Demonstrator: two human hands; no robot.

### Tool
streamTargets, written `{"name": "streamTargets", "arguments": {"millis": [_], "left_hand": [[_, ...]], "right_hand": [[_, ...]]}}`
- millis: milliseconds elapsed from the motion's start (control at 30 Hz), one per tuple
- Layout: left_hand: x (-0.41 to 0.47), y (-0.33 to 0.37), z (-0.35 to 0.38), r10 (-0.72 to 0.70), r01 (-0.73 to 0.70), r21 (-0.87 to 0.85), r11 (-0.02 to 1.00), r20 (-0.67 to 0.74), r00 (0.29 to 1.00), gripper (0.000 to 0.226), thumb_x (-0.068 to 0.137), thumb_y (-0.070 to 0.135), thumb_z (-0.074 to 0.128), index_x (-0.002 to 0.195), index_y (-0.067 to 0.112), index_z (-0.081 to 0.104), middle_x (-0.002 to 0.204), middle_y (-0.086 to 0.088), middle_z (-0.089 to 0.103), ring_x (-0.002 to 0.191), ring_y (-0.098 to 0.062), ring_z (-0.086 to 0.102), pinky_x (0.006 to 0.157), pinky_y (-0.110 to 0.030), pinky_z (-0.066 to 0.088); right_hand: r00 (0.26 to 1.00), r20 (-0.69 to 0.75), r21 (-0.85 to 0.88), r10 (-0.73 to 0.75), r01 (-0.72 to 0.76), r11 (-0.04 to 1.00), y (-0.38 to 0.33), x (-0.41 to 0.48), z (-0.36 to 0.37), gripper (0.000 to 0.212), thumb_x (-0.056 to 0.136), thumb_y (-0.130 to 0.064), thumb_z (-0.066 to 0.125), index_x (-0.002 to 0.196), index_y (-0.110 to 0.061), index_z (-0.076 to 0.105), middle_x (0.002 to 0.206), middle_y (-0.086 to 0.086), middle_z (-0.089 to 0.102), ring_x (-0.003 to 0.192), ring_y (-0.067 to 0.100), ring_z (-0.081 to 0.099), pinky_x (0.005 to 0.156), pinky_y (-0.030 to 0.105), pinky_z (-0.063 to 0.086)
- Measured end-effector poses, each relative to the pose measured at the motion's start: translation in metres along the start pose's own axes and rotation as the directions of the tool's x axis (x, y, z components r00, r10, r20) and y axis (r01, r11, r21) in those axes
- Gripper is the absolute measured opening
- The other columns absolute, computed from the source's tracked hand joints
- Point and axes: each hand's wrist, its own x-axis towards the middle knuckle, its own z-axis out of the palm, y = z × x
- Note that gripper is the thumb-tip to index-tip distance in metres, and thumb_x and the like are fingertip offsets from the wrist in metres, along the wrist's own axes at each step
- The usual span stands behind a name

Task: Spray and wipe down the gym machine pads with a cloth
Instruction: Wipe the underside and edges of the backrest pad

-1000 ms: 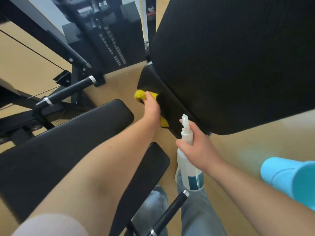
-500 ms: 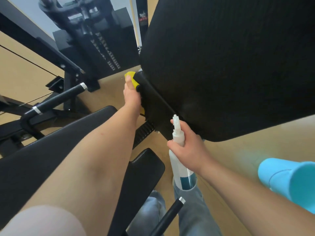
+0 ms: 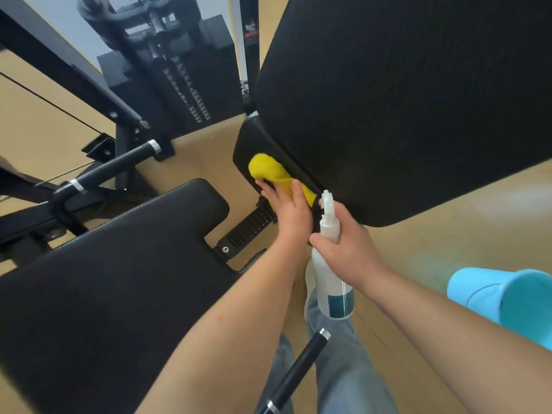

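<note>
My left hand (image 3: 288,212) holds a yellow cloth (image 3: 268,170) against the narrow black lower pad (image 3: 246,141), and the cloth bulges out past my fingers and thumb. Just to its right, my right hand (image 3: 348,245) grips the neck of a white spray bottle (image 3: 328,283) with a dark teal label; the bottle stands upright with its nozzle (image 3: 328,201) at the top. A large black back pad (image 3: 403,100) fills the upper right. The wide black seat pad (image 3: 119,264) lies lower left under my left forearm.
A weight stack and black frame (image 3: 179,79) stand behind. One black handle with a chrome ring (image 3: 113,168) juts out at the left, another (image 3: 301,369) by my jeans. A light blue object (image 3: 507,297) is at the right edge. The floor is tan.
My left hand slid the cloth up along the lower pad's edge, then back down onto its face nearer the bottle. My right hand with the bottle barely moved.
</note>
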Motion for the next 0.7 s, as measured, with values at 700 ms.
{"name": "streamTargets", "arguments": {"millis": [700], "left_hand": [[-0.022,-0.013,0.024,-0.337,0.326,-0.096,0.940,-0.127,0.933,0.067,0.109,0.050,0.020,0.161,0.022,-0.011,0.171,0.000,-0.009,0.158,-0.024,0.001,0.125,-0.041,0.001]], "right_hand": [[0.998,-0.019,-0.042,-0.057,0.056,0.998,0.028,-0.047,-0.035,0.054,0.096,-0.029,0.064,0.140,-0.050,0.039,0.107,-0.010,0.062,0.092,0.017,0.065,0.081,0.037,0.060]]}}
